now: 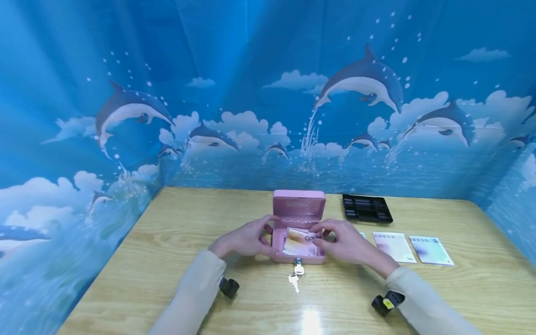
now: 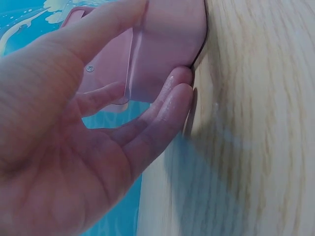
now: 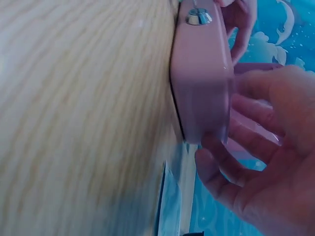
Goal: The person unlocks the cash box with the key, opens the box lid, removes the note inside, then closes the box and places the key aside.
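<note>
A pink metal cash box [image 1: 278, 259] stands on the table with its lid [image 1: 299, 204] raised. My left hand [image 1: 249, 237] holds its left side, thumb near the front corner and fingers farther back; the left wrist view shows two fingertips low on the side wall. Inside lies a yellow and purple printed paper slip [image 1: 295, 244]. My right hand [image 1: 343, 239] reaches over the right rim, with fingertips at the slip's right edge; I cannot tell whether they pinch it. A key [image 1: 299, 269] sits in the front lock [image 3: 199, 16], and another key [image 1: 294, 281] hangs from it.
Two more printed slips [image 1: 394, 247] [image 1: 431, 250] lie to the right on the wooden table [image 1: 176, 279], and a third shows partly behind my right hand. A black compartment tray [image 1: 366, 208] lies at the back right. Behind the table hangs a blue dolphin-print cloth [image 1: 251, 70].
</note>
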A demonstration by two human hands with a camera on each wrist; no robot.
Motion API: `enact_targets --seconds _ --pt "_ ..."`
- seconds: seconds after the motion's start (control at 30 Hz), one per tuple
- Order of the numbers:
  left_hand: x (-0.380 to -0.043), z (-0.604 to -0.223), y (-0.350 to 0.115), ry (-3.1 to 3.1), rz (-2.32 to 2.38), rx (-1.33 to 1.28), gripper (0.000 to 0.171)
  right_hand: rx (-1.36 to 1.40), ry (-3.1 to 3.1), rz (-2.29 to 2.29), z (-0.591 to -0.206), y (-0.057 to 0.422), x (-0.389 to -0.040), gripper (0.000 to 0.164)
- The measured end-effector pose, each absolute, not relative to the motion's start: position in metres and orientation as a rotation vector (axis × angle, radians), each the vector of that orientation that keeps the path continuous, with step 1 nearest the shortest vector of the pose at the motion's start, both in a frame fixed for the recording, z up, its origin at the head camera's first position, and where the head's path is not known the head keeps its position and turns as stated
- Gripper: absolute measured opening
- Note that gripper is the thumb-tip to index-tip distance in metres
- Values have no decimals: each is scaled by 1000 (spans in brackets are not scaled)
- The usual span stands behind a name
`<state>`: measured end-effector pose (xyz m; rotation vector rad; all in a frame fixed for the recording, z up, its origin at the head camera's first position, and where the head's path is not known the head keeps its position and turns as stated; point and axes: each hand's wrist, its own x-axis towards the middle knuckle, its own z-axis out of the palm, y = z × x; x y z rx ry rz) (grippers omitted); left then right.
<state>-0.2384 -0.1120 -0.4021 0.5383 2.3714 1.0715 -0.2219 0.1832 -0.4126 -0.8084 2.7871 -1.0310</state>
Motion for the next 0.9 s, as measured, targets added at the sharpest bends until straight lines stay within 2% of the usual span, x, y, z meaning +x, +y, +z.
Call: enact_targets --seconds 0.37,0.9 --pt "-240 -402 -112 2330 1111 530 94 -932 2786 -939 -419 172 -229 28" --pt "-241 -404 -113 2295 1152 516 94 -900 2792 -953 -417 167 -231 27"
